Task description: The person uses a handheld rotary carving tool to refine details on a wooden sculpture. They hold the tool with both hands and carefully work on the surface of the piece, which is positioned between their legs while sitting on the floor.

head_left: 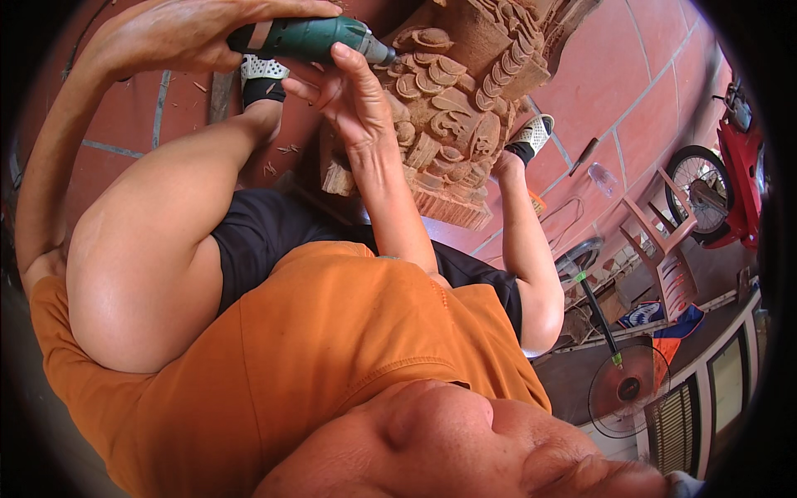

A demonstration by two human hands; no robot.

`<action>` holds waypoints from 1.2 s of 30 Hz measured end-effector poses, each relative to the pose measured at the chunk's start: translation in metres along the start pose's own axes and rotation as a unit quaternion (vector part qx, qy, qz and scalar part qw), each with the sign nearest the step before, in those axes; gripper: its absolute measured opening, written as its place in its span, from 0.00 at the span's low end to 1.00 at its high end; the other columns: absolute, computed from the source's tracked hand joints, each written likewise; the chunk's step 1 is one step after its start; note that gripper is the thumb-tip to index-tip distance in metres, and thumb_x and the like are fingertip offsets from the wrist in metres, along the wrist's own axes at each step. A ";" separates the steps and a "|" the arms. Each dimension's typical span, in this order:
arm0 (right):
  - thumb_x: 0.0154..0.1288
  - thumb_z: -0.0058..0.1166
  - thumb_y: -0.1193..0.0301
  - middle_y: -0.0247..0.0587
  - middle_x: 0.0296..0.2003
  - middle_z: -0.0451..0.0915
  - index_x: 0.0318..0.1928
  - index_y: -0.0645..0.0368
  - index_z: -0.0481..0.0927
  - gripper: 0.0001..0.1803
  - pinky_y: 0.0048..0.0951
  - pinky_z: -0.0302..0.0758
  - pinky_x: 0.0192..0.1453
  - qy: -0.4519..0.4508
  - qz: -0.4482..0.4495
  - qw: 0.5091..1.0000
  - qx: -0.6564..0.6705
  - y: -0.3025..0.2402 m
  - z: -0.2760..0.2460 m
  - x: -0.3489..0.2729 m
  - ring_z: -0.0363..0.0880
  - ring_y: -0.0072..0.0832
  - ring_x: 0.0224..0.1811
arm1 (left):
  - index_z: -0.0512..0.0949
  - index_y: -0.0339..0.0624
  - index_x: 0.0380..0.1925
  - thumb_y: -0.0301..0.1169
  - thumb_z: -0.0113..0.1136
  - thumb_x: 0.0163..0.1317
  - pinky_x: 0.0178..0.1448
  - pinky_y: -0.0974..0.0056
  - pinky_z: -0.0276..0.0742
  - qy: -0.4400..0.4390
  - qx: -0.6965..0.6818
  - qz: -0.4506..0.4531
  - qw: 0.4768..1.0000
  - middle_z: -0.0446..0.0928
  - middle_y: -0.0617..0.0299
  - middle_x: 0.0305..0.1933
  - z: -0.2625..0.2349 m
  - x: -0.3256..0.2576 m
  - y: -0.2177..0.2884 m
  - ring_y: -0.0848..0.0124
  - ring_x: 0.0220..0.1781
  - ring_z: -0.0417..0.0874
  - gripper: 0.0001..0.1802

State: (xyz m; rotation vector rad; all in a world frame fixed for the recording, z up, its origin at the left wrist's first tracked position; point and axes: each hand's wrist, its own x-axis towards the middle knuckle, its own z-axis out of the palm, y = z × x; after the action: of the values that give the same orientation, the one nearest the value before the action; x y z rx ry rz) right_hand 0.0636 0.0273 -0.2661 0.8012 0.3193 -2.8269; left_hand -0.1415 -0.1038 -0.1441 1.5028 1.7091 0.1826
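Observation:
A green electric die grinder (303, 40) lies almost level at the top of the head view. My left hand (166, 37) is wrapped round its rear body. At its front end is my right hand (355, 104), thumb against the casing and the other fingers bent beneath it. The tool's dark nose points right and meets or nearly meets the edge of a brown wood carving (452, 124); whether the bit touches cannot be made out. Rows of scale-like shapes and rounded relief cover the carving, which stands between my legs on a rough-cut block end.
Red floor tiles (643, 104) surround the carving, with wood chips at left. A long-handled tool (584, 156) and a clear plastic item (602, 178) lie at right. Beyond them stand a brown plastic chair (668, 249), a red motorbike (737, 178) and a standing fan (628, 388).

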 end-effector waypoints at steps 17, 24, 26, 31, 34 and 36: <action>0.64 0.67 0.69 0.46 0.56 0.81 0.61 0.57 0.75 0.26 0.52 0.86 0.56 0.002 -0.012 1.000 0.007 0.001 0.003 0.000 0.80 0.46 0.61 | 0.62 0.50 0.76 0.26 0.63 0.55 0.46 0.53 0.78 -0.031 0.000 -0.007 0.999 0.79 0.47 0.42 -0.010 0.003 0.003 0.52 0.44 0.82 0.45; 0.64 0.67 0.65 0.51 0.64 0.75 0.68 0.56 0.69 0.34 0.50 0.82 0.62 -0.011 -0.028 0.999 -0.028 -0.001 0.002 -0.002 0.72 0.51 0.69 | 0.59 0.56 0.77 0.29 0.66 0.56 0.54 0.55 0.74 -0.018 0.007 0.018 1.000 0.78 0.54 0.45 -0.019 -0.003 0.010 0.58 0.49 0.81 0.47; 0.64 0.66 0.65 0.51 0.64 0.74 0.68 0.56 0.68 0.34 0.50 0.82 0.62 -0.018 -0.012 0.999 -0.029 0.002 0.005 -0.001 0.72 0.51 0.69 | 0.59 0.56 0.77 0.29 0.66 0.56 0.52 0.55 0.75 -0.025 0.017 -0.013 0.999 0.78 0.53 0.44 -0.019 -0.011 0.015 0.57 0.48 0.82 0.47; 0.64 0.66 0.65 0.52 0.65 0.74 0.68 0.57 0.68 0.34 0.51 0.82 0.62 -0.006 -0.014 0.999 -0.031 -0.001 0.001 -0.001 0.72 0.52 0.69 | 0.61 0.53 0.76 0.29 0.65 0.57 0.46 0.53 0.77 -0.033 0.019 -0.008 0.999 0.79 0.49 0.42 -0.021 -0.001 0.013 0.53 0.43 0.82 0.45; 0.64 0.66 0.67 0.50 0.62 0.76 0.66 0.57 0.70 0.31 0.52 0.84 0.60 0.000 -0.008 1.000 -0.018 -0.001 0.001 0.000 0.75 0.50 0.66 | 0.62 0.51 0.75 0.27 0.63 0.57 0.43 0.52 0.79 -0.020 0.006 -0.006 1.000 0.80 0.46 0.40 -0.010 0.003 0.003 0.51 0.41 0.82 0.43; 0.64 0.66 0.69 0.47 0.56 0.81 0.61 0.57 0.75 0.26 0.52 0.86 0.56 0.001 0.001 1.000 0.007 0.001 0.003 0.001 0.80 0.46 0.60 | 0.63 0.50 0.75 0.27 0.62 0.57 0.43 0.51 0.79 -0.020 -0.002 -0.012 1.000 0.79 0.45 0.40 -0.006 0.002 0.001 0.50 0.41 0.82 0.42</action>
State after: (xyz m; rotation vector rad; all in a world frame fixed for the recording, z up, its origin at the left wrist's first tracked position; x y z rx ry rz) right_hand 0.0617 0.0259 -0.2646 0.8059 0.3003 -2.8301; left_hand -0.1444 -0.0995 -0.1400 1.4717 1.6940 0.1431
